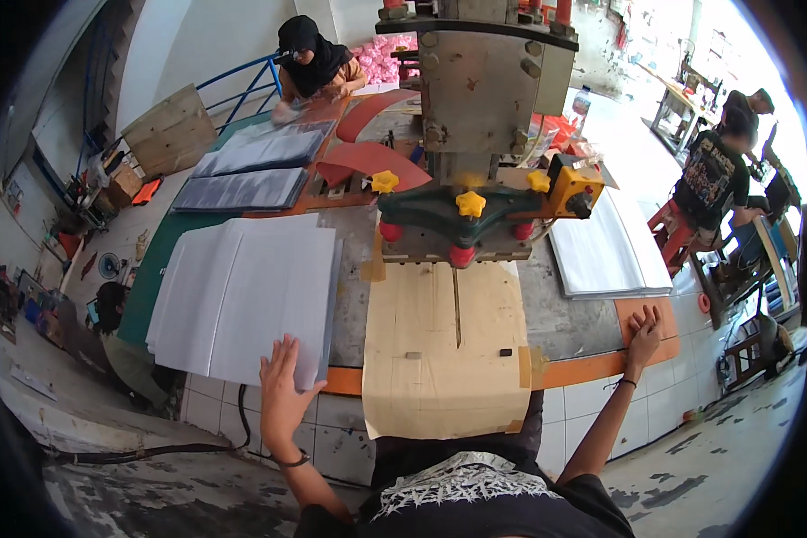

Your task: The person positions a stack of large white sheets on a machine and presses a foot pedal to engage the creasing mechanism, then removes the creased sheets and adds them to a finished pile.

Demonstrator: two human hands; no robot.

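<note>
My left hand (284, 387) lies with stretched fingers on the near right corner of a large stack of white sheets (251, 296). The sheets look like folded paper or film; their exact material I cannot tell. My right hand (644, 335) rests with fingers apart on the orange table edge (583, 368), just in front of another white stack (608, 247). Between my hands a tan board (448, 386) with small dark blocks lies under a press machine (472, 108). Yellow star knobs (471, 204) top its dark green clamp.
Dark-edged stacks of sheets (240, 189) lie at the far left, by curved red strips (372, 170). A yellow control box (574, 188) juts from the press. Across the table a person (312, 67) handles sheets; at the right another person (715, 179) sits on a red stool.
</note>
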